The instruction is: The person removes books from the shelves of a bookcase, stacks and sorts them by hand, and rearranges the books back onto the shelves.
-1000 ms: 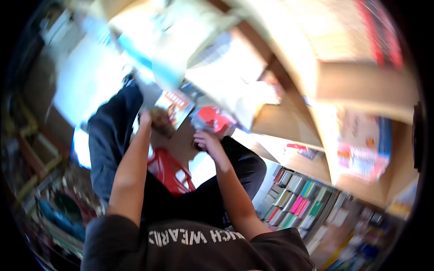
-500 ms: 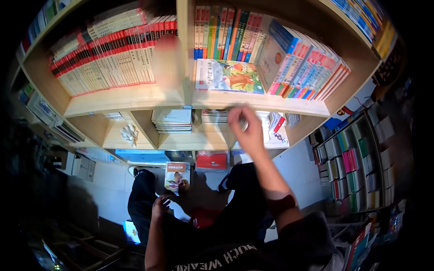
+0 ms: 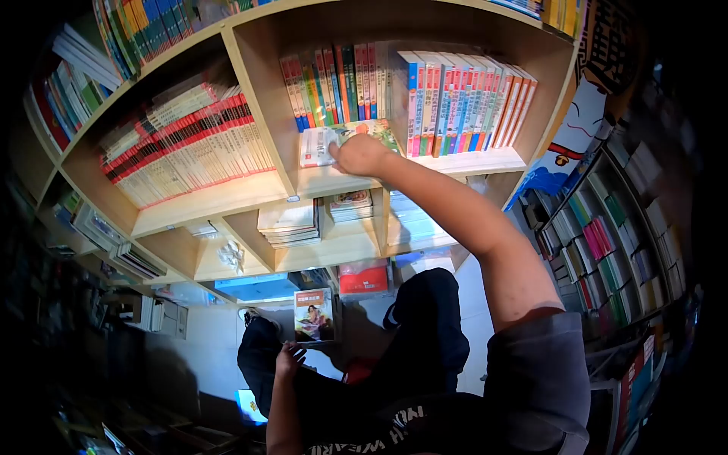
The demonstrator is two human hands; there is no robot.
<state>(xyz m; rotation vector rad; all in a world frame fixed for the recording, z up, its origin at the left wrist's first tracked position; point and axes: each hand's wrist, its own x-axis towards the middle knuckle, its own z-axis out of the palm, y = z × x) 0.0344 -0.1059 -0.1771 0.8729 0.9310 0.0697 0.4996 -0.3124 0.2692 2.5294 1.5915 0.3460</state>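
My right hand [image 3: 362,155] reaches onto the upper right shelf, its curled fingers on a picture book [image 3: 313,149] that lies flat with its colourful cover up. The fingertips are partly hidden. Behind that book stands a row of thin books [image 3: 345,83] with multicoloured spines. To the right, a row of pale-spined books [image 3: 455,102] stands upright. Down by my left thigh, my left hand [image 3: 290,358] hangs with its fingers loosely apart, holding nothing. Just beyond it, a book with a brown and white illustrated cover [image 3: 314,315] lies low, near the floor.
Red-banded books [image 3: 197,152] fill the compartment to the left, beyond a wooden divider [image 3: 262,114]. Below are book stacks [image 3: 292,224] and crumpled white plastic [image 3: 230,256]. A red package [image 3: 362,277] sits in the bottom row. Another bookcase [image 3: 599,243] stands at right.
My right hand has moved up from before the lower shelf onto the picture book. The right-hand books, leaning before, now stand upright. The view has shifted; my left hand stays low.
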